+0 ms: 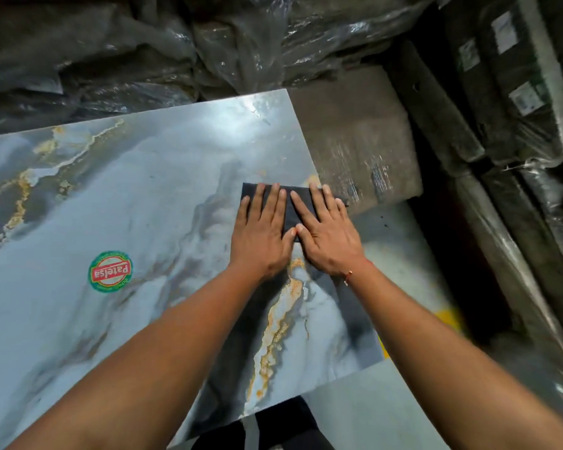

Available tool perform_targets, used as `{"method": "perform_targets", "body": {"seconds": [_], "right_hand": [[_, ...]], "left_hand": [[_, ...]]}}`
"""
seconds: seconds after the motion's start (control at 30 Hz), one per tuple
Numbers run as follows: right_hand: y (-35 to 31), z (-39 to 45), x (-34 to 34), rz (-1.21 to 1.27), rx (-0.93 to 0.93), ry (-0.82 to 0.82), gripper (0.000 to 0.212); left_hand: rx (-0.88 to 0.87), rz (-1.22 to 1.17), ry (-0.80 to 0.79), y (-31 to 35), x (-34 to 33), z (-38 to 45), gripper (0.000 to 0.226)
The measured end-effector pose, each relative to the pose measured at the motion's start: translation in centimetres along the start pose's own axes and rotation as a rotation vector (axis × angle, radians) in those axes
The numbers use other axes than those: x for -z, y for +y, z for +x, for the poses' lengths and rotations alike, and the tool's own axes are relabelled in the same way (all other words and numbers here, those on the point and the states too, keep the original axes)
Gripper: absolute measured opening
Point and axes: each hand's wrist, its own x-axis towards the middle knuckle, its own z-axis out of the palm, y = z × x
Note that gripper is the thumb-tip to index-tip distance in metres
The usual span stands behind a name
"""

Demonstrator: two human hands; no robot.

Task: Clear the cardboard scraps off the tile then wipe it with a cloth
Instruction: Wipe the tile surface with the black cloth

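A large glossy tile [111, 196] with a blue-grey marble pattern and gold veins fills the left and middle of the view. A dark folded cloth [291, 212] lies on it close to its right edge. My left hand [262, 235] and my right hand [329, 235] lie flat side by side on the cloth, fingers spread and thumbs nearly touching. Neither hand curls around it. A thin red thread sits on my right wrist. I see no cardboard scraps on the tile's surface.
A round green and red sticker [110, 271] is stuck on the tile's left half. Crumpled plastic sheeting [176, 53] lies behind the tile. A brown wrapped block [355, 141] sits by its right edge, with plastic-wrapped stacks [517, 92] further right. A grey surface [387, 401] shows below.
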Motion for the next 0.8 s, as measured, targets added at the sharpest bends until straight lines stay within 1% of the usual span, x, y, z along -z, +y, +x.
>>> {"method": "perform_targets", "body": {"seconds": [0.17, 0.4, 0.47, 0.57, 0.63, 0.7, 0.8], "right_hand": [[-3.0, -11.2, -2.8, -0.023, -0.033, 0.021, 0.067], [-10.9, -23.5, -5.2, 0.034, -0.058, -0.020, 0.069], [-13.2, -25.8, -5.7, 0.050, -0.043, -0.027, 0.070], [-16.0, -28.3, -6.3, 0.078, 0.005, -0.050, 0.076], [-17.7, -29.4, -6.4, 0.070, 0.039, -0.073, 0.083], [-19.1, -29.9, -6.7, 0.040, 0.064, -0.092, 0.095], [-20.6, -29.7, -7.4, -0.024, 0.080, -0.116, 0.121]], "left_hand": [[-0.052, 0.015, -0.022, 2.1, -2.6, -10.5, 0.080], [-0.105, -0.025, -0.083, 1.0, -3.3, -24.9, 0.081], [-0.128, -0.029, -0.094, -0.2, -3.3, -28.4, 0.088], [-0.167, 0.007, -0.103, -2.3, -3.4, -32.6, 0.104], [-0.160, 0.036, -0.109, -3.3, -3.5, -34.6, 0.103], [-0.141, 0.068, -0.116, -4.3, -3.9, -35.9, 0.097], [-0.113, 0.142, -0.099, -5.9, -4.2, -36.9, 0.084]]}}
